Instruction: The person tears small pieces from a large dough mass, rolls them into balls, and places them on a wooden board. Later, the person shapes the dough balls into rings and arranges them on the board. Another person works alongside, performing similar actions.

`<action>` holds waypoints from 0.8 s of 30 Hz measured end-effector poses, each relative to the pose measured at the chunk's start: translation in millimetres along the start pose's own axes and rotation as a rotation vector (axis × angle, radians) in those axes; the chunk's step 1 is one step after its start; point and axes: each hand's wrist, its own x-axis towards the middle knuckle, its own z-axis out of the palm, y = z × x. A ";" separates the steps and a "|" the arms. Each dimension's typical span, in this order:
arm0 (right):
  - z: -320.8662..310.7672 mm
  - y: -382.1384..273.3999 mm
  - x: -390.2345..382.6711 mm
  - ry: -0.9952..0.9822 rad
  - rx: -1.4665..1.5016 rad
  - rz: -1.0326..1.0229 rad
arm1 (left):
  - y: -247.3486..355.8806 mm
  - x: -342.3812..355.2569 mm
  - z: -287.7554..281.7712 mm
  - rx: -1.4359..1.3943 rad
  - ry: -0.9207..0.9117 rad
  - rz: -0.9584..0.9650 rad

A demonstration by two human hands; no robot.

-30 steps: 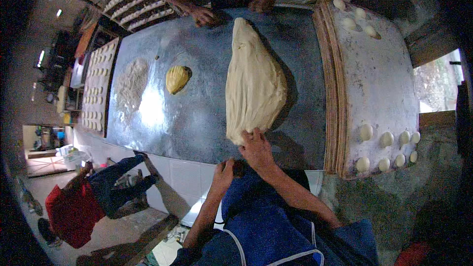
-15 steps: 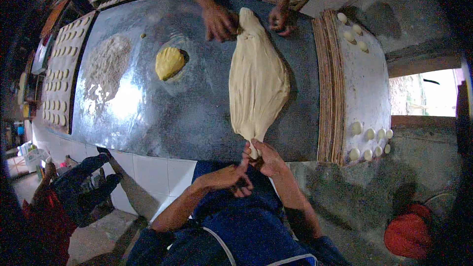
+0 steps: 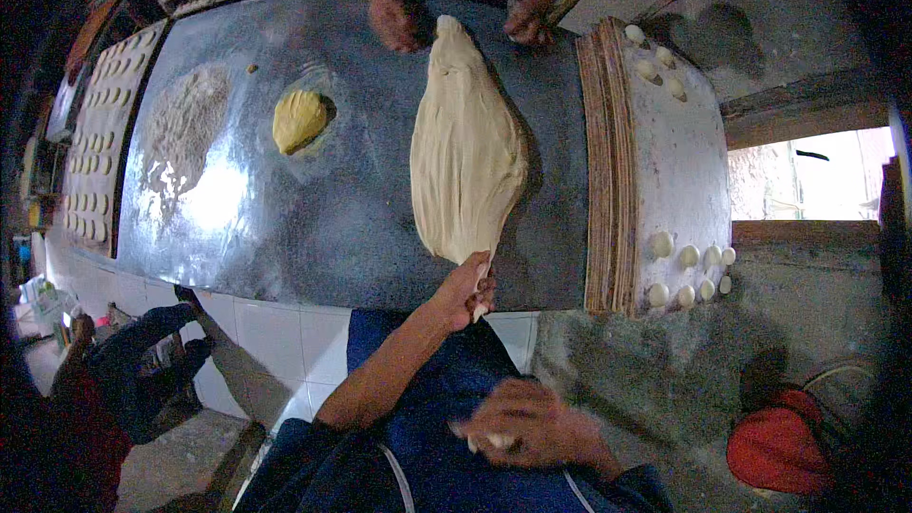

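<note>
A long pale slab of dough (image 3: 465, 152) lies lengthwise on the dark table, widest at its middle. My left hand (image 3: 463, 293) is closed around its narrow near end, and a thin tip of dough pokes out below the fingers. Close to my body, my right hand (image 3: 537, 423) is curled and blurred by motion, apart from the slab. A small pale lump of dough (image 3: 499, 440) shows in its fingers. Across the table, a co-worker's two closed hands flank the slab's far end: one hand (image 3: 397, 24) on the left, the other hand (image 3: 532, 21) on the right.
A yellow dough mound (image 3: 299, 122) and a flour patch (image 3: 185, 128) lie on the dark table (image 3: 332, 237). Boards with dough pieces stand left (image 3: 106, 100) and right, the right ones in a stack (image 3: 679, 190). A person in red (image 3: 81, 427) is at lower left.
My left hand has closed on the slab's near end. My right hand has left that end and come back toward my body with a small lump. The co-worker's hands drew back. The view shifted.
</note>
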 end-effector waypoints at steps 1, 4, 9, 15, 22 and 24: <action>-8.0 6.0 16.3 0.257 0.096 -0.067 | 3.3 -7.0 -8.4 0.005 0.012 -0.054; -7.4 71.8 76.4 0.663 0.358 -0.080 | -18.6 -2.7 -57.4 0.416 -0.059 0.204; 43.3 167.6 194.2 0.227 0.229 -0.042 | -27.0 1.4 -103.5 1.553 0.017 0.956; 43.5 149.2 195.1 0.396 0.091 -0.292 | 7.8 -128.0 62.0 2.038 -0.106 0.395; 69.7 203.8 45.2 0.875 -0.221 0.089 | 37.6 -78.5 -124.1 1.924 0.432 1.034; 87.9 259.7 8.8 0.776 -0.488 0.257 | 52.7 -74.7 -195.0 2.413 0.663 0.914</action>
